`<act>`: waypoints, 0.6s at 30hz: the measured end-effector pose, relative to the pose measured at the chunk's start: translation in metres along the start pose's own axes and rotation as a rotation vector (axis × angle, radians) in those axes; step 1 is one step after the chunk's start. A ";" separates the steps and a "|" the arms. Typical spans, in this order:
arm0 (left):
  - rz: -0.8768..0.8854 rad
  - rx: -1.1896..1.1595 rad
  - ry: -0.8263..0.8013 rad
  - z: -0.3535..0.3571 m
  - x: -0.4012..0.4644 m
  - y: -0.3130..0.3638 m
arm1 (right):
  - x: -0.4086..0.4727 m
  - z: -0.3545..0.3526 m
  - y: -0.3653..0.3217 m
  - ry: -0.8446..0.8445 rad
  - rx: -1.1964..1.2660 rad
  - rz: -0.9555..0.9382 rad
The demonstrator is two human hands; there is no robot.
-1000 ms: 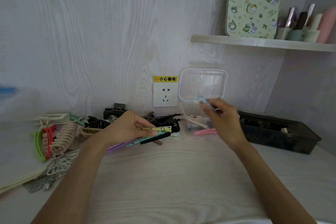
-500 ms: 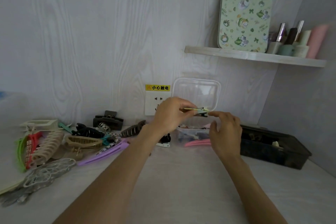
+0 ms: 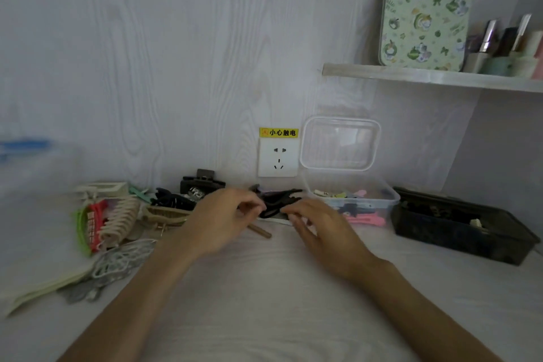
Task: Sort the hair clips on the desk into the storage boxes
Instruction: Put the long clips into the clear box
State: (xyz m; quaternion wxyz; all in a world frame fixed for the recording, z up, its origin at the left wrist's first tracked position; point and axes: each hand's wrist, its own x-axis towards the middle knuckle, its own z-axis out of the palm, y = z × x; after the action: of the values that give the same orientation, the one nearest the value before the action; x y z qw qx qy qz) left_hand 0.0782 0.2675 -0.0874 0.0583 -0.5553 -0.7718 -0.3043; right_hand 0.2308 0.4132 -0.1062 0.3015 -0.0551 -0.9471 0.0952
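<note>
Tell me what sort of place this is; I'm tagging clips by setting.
Probably a bedroom desk or vanity nook at home: cosmetics on a wall shelf, a socket, and hair clips heaped beside storage boxes.

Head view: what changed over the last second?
The left hand no longer holds the slim coloured clips it carried up toward the clear plastic storage box half a second ago. Both hands have dropped to the desk, and the right hand joins it at the black claw clip by the socket; grip is blurred. The pile of large clips and the dark box stayed put.
</note>
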 end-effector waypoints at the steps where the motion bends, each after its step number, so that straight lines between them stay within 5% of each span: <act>1: -0.001 0.028 -0.037 0.000 -0.005 -0.005 | -0.002 0.006 -0.001 -0.118 -0.021 -0.006; 3: 0.020 0.116 -0.129 0.003 -0.008 -0.014 | -0.007 0.013 0.001 -0.260 -0.040 0.053; 6: 0.031 0.267 -0.235 0.008 -0.005 -0.018 | -0.009 0.013 0.001 -0.195 -0.088 0.083; 18: -0.163 0.132 -0.193 -0.022 -0.009 -0.030 | -0.002 0.005 -0.002 -0.096 -0.025 0.226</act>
State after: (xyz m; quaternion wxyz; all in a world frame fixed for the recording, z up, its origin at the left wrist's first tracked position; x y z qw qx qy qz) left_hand 0.0491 0.2423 -0.0858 -0.0048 -0.5123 -0.8347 -0.2019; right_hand 0.2298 0.4100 -0.1108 0.2423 -0.1607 -0.9493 0.1195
